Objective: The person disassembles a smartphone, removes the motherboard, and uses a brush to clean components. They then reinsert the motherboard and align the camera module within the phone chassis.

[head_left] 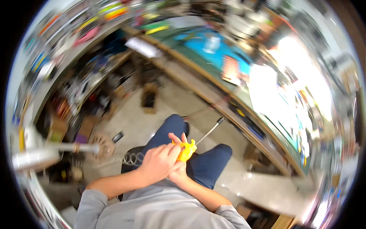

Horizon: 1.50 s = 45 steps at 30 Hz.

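Both my hands come together over my lap at a yellow tool that looks like an air blow gun (187,151). Its long thin metal tube (208,132) points up and right, ending in a dark tip. My left hand (158,161) is closed, back upward, with its fingers against the tool's left side. Beneath it, my right hand (177,171) wraps the tool from below; fingertips show above the yellow body. The left hand partly covers the right, so the exact grip of each is hidden.
A green-topped workbench (206,72) crosses ahead and to the right, carrying a blue mat (232,55) and blurred clutter. At left hangs a coiled clear hose (131,158) near a white fan-like fixture (36,149). An open carton (149,100) stands on the floor. Loaded shelves line the left.
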### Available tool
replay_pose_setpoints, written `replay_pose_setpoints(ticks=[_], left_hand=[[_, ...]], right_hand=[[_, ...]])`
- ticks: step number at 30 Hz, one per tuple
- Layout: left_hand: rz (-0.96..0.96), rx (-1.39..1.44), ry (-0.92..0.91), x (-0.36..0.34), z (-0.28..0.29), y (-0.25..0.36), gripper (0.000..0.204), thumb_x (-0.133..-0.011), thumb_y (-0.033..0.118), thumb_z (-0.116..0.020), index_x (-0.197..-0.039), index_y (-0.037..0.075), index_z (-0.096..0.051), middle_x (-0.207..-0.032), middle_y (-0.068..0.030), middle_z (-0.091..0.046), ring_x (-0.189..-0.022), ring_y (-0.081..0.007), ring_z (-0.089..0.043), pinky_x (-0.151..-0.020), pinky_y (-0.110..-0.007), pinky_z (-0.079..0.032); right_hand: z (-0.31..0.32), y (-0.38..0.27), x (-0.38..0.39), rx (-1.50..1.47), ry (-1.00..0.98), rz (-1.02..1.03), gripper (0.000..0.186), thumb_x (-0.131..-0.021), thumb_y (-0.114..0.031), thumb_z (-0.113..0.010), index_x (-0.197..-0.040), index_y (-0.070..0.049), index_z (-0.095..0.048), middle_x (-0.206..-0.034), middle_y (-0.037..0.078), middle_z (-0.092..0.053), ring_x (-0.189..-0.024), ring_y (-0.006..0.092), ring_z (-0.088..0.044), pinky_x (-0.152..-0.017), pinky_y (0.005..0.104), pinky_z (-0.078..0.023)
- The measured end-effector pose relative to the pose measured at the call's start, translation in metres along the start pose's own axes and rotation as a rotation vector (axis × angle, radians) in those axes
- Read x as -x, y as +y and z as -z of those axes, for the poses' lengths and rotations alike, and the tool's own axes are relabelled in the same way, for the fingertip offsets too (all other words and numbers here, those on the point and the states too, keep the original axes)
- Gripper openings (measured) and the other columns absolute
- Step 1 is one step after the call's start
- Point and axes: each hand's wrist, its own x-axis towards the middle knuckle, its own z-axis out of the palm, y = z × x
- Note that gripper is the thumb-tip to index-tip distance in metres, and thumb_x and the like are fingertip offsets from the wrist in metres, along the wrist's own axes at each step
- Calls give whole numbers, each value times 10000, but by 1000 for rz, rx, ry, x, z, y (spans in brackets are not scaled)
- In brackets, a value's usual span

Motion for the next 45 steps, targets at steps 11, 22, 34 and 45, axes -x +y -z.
replay_pose_setpoints(ticks=[11,22,34,45], left_hand=[[-619,821,-380,-79,-50,132,930,-914,511,-764,-1569,-33,-390,-1353,-184,-534,-1216,-365,-554,-1060,-442,-496],[-559,527,-127,-302,-147,204,747,-863,419,-827,-1385,-48,-569,-1365,-253,-616,-1305,-407,-582,-1116,-470,-467],[-801,219,-514,-419,-202,213,1175,-814,556,-841,-1631,-49,-250,-1290,-271,-672,-1389,-394,-533,-1292,-570,-164],[-617,54,-773,-484,-204,239,859,-836,651,-788,-1319,-41,-624,-1222,-242,-712,-1106,-367,-698,-943,-443,-552]], right_hand=[[323,-228,118,13,1135,109,628,-1110,-474,-523,-1488,26,-495,-1024,112,-731,-975,227,-722,-1046,450,-557],[337,-283,74,-196,590,-991,633,-1107,-491,-523,-1369,85,-533,-921,132,-708,-949,250,-735,-965,420,-559],[391,-250,45,-251,677,-849,532,-1124,-407,-505,-1373,63,-527,-911,120,-697,-931,281,-722,-985,467,-548],[395,-243,59,-211,663,-751,524,-1112,-420,-530,-1381,30,-518,-909,76,-689,-959,240,-729,-1011,437,-545]])
